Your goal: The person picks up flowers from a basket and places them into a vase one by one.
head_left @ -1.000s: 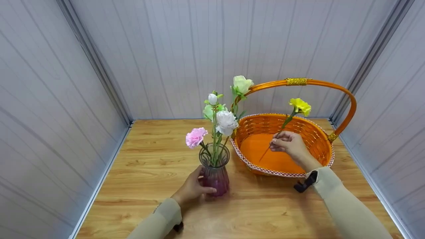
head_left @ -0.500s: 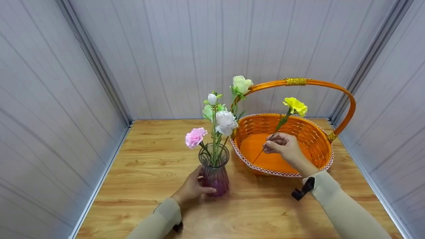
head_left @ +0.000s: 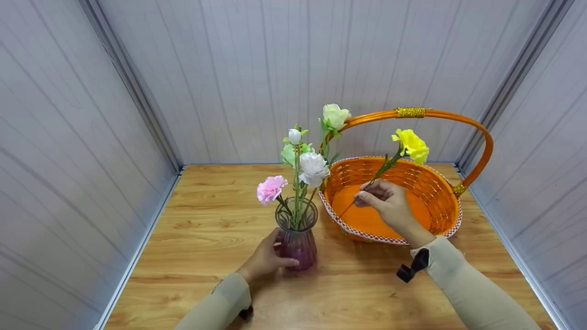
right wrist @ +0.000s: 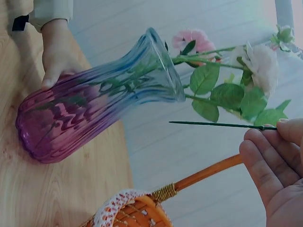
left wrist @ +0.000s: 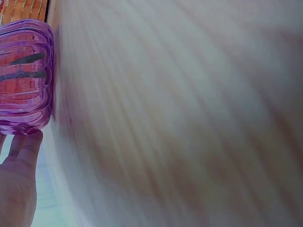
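Note:
A ribbed glass vase (head_left: pixel 299 252), purple at the base and clear toward the flared mouth, stands upright on the table. My left hand (head_left: pixel 263 260) holds its lower body, thumb in front and fingers at the far side. In it are a pink carnation (head_left: pixel 271 189), a white peony-like bloom (head_left: pixel 313 169), a white bud (head_left: pixel 295 136) and a tall pale-green rose (head_left: pixel 335 116). Between thumb and fingers my right hand (head_left: pixel 390 206) pinches the stem of a yellow carnation (head_left: pixel 412 146) above the basket. Its bare stem end (right wrist: pixel 213 124) points toward the vase mouth in the right wrist view.
An orange woven basket (head_left: pixel 442 220) with a lace-trimmed rim and a tall arched handle (head_left: pixel 486 146) stands right of the vase. Pale panel walls (head_left: pixel 229 82) enclose the wooden table (head_left: pixel 197 220) at the back and both sides.
My right hand has moved left with the yellow carnation, whose stem has tilted further over and whose lower end is nearer the vase. The left hand and vase have stayed put.

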`<state>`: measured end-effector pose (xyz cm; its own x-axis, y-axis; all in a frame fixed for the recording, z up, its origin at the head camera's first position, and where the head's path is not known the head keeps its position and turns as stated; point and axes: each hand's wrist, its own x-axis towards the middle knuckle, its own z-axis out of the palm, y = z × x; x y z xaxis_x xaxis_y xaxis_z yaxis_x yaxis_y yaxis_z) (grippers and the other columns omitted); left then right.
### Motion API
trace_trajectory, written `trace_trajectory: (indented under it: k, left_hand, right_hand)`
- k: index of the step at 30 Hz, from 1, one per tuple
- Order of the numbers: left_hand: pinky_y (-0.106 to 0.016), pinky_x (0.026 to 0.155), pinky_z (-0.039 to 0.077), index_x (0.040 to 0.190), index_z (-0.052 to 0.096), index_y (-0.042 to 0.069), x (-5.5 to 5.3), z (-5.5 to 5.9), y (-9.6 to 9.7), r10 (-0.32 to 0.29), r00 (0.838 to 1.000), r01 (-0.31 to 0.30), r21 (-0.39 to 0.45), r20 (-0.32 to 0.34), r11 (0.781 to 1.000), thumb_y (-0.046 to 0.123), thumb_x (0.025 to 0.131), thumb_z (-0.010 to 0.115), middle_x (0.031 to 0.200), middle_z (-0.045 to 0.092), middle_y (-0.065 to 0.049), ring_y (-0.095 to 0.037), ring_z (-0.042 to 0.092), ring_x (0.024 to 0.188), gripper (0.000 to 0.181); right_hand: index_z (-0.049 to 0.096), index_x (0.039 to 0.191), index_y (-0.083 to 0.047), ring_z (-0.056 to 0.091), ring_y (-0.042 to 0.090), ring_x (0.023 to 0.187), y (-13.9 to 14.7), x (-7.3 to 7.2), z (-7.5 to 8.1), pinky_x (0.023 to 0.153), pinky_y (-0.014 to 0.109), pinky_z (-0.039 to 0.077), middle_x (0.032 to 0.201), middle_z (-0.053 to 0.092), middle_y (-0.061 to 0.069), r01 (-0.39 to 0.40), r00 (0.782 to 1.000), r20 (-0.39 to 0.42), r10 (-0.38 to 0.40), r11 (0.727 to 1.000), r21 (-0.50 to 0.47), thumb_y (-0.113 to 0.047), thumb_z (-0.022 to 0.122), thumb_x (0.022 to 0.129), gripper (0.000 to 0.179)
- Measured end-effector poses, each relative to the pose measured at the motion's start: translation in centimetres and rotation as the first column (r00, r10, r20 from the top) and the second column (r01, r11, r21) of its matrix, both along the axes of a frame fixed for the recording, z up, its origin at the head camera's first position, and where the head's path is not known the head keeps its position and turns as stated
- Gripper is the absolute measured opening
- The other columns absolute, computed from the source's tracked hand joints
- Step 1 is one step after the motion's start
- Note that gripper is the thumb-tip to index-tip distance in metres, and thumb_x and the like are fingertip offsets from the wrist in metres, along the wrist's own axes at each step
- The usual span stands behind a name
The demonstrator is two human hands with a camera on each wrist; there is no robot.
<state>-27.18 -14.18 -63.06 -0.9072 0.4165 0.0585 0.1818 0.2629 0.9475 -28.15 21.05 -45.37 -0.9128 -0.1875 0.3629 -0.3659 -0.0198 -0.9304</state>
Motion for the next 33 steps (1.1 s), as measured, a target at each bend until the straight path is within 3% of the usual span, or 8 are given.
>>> trace_trajectory:
  k: [10, 22, 27, 30, 33]
  left_hand:
    - [-0.052, 0.118, 0.055, 0.153, 0.047, 0.014, 0.0, 0.0, -0.1, -0.001, 0.999, 0.001, 0.022, 0.036, 1.0, 0.023, 0.083, 0.097, 0.147, 0.059, -0.017, -0.037, 0.061, 0.14, 0.086]
    - [-0.052, 0.117, 0.055, 0.152, 0.048, 0.013, 0.1, 0.0, -0.1, -0.002, 0.999, 0.001, 0.039, 0.033, 0.999, 0.02, 0.082, 0.097, 0.146, 0.059, -0.018, -0.038, 0.061, 0.139, 0.086]
    - [-0.054, 0.119, 0.054, 0.152, 0.048, 0.013, 0.0, -0.1, -0.1, 0.002, 1.0, -0.003, 0.018, 0.012, 1.0, 0.023, 0.082, 0.097, 0.147, 0.059, -0.018, -0.038, 0.06, 0.141, 0.086]
    - [-0.054, 0.118, 0.054, 0.15, 0.049, 0.012, -0.1, -0.2, 0.0, 0.005, 1.0, -0.005, 0.008, -0.002, 1.0, 0.023, 0.082, 0.097, 0.145, 0.06, -0.018, -0.038, 0.06, 0.14, 0.084]
    - [-0.052, 0.116, 0.056, 0.148, 0.05, 0.012, -0.1, -0.3, 0.0, 0.009, 1.0, -0.009, 0.014, 0.012, 1.0, 0.022, 0.082, 0.097, 0.143, 0.06, -0.018, -0.038, 0.063, 0.137, 0.082]
  right_hand:
    - [0.064, 0.106, 0.021, 0.081, 0.015, 0.083, -2.0, 1.0, 1.7, 0.082, 0.034, 0.07, 0.092, 0.082, 0.002, -0.006, 0.994, -0.112, -0.001, 0.998, -0.061, 0.014, 0.066, 0.1, 0.01]
    - [0.068, 0.107, 0.019, 0.08, 0.011, 0.084, -4.5, 1.6, 2.4, 0.082, 0.033, 0.07, 0.097, 0.083, -0.002, -0.065, 0.976, -0.21, 0.06, 0.998, -0.015, 0.014, 0.068, 0.099, 0.01]
    - [0.072, 0.105, 0.014, 0.08, 0.011, 0.086, -5.4, 1.3, 1.8, 0.082, 0.032, 0.07, 0.097, 0.082, 0.016, -0.09, 0.956, -0.279, 0.092, 0.996, 0.023, 0.014, 0.069, 0.098, 0.008]
    - [0.073, 0.105, 0.013, 0.081, 0.012, 0.088, -6.0, 0.9, 1.3, 0.081, 0.031, 0.069, 0.098, 0.078, 0.029, -0.123, 0.933, -0.334, 0.13, 0.992, 0.04, 0.015, 0.069, 0.096, 0.009]
    - [0.074, 0.104, 0.012, 0.08, 0.011, 0.09, -6.6, 0.6, 0.8, 0.081, 0.027, 0.069, 0.097, 0.076, 0.033, -0.14, 0.906, -0.392, 0.157, 0.988, 0.072, 0.018, 0.069, 0.095, 0.012]
